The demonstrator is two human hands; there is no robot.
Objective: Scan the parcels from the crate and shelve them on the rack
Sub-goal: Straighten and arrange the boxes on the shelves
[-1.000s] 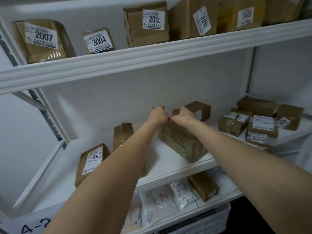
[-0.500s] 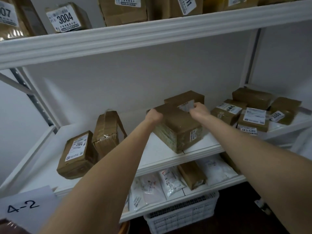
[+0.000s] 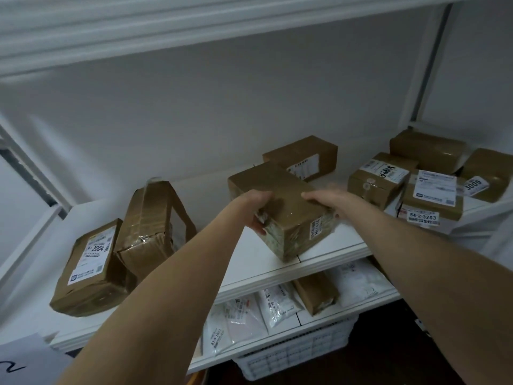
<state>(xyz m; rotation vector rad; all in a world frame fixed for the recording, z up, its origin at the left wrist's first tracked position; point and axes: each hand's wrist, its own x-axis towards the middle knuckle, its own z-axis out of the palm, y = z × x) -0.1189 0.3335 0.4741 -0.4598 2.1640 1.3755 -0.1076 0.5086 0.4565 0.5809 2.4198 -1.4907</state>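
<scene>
Presently left hand (image 3: 256,207) and right hand (image 3: 329,202) grip the brown taped cardboard parcel (image 3: 286,201) at the front edge of the white rack shelf (image 3: 249,259); advise pushing it squarely inward, label outward, before release.

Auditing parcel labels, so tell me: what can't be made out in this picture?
Head view:
- side label of the held parcel: print too small, blurred.
- upper shelf: contents cut off by the top edge.
- white mailer bags: partly behind the middle shelf board.
- white crate: inside hidden by the shelf above.
- paper sign: cut off at bottom-left corner.
</scene>
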